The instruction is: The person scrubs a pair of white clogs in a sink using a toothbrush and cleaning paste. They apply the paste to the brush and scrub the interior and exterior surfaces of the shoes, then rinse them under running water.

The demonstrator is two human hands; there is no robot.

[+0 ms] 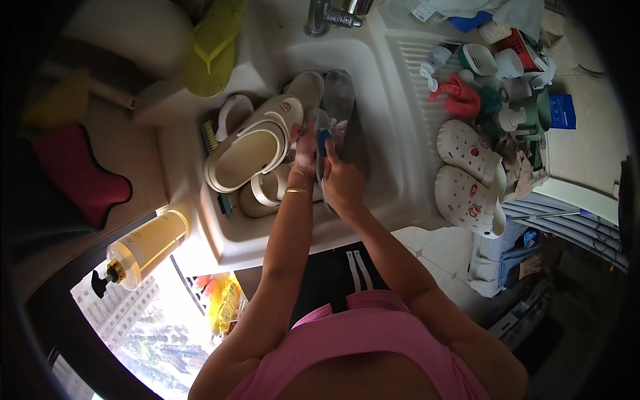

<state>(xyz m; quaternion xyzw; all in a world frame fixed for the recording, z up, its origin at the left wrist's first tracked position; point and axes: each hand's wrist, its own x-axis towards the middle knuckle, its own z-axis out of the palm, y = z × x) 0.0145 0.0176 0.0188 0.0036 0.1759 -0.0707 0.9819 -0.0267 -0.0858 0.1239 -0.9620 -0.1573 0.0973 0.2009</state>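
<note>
In the sink basin [382,200], my left hand [305,152] grips a grey, partly see-through slipper [320,170], held on its edge. My right hand [342,180] is closed around a blue-handled brush [325,141] against the slipper's sole; its bristles are hidden. Left of my hands, a beige clog [247,155] lies on another beige clog [267,192]. Two grey soles, one at the left [307,87] and one at the right [339,92], lean at the basin's far side. A brush with pale bristles [209,136] stands by the left wall.
The metal faucet [327,20] rises behind the basin. White clogs with charms [467,200] sit on the ribbed drainboard [415,100], near a red cloth [457,95] and several bottles. A yellow-green flip-flop [212,50] rests at the upper left. A pump bottle [150,247] stands at the left edge.
</note>
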